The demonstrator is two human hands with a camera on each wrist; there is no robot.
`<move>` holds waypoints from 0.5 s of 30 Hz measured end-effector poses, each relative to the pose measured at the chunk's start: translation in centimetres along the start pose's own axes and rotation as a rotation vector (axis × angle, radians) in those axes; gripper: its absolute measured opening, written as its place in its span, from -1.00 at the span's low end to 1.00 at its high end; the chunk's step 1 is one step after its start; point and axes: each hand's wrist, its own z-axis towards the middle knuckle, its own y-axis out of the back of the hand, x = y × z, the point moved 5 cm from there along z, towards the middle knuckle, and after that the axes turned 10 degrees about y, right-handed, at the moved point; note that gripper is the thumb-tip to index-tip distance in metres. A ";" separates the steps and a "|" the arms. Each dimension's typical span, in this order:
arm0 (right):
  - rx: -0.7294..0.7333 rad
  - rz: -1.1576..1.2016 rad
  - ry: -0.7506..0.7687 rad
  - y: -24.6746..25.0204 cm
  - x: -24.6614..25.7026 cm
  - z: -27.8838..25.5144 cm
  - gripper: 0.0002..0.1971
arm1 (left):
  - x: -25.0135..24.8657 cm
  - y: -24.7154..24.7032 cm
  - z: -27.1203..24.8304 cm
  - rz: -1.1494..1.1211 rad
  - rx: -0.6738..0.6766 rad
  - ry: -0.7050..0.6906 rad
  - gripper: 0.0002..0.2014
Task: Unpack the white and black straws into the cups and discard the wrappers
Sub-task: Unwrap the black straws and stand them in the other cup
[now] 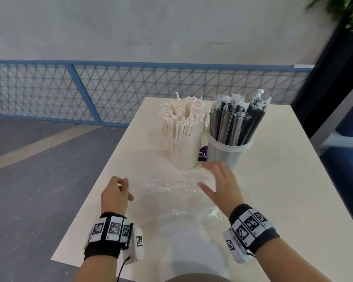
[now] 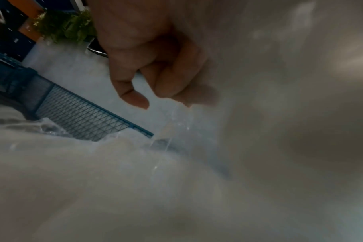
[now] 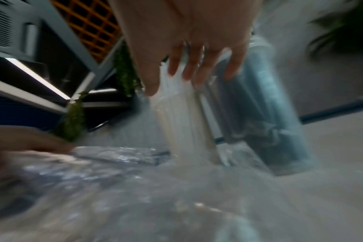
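Observation:
Two clear cups stand at the middle of the table. The left cup (image 1: 183, 155) holds white straws (image 1: 183, 117); the right cup (image 1: 224, 153) holds black straws (image 1: 236, 119). Clear plastic wrapper film (image 1: 171, 192) lies crumpled on the table in front of them. My left hand (image 1: 122, 190) sits at the film's left edge with curled fingers, and in the left wrist view the fingertips (image 2: 176, 96) pinch a strand of the film (image 2: 166, 139). My right hand (image 1: 218, 180) hovers with fingers spread over the film's far right part, just before the cups, holding nothing.
The white table (image 1: 283, 180) has bare surface to the right of the cups. A purple round label (image 1: 203, 154) shows between the cups. The table's left edge drops to grey floor; a blue mesh fence (image 1: 110, 92) runs behind.

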 end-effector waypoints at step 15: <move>1.006 -0.210 -0.333 -10.1 -1.1 -5.3 -0.19 | -6.1 -10.8 -7.5 0.748 0.368 -0.561 -0.40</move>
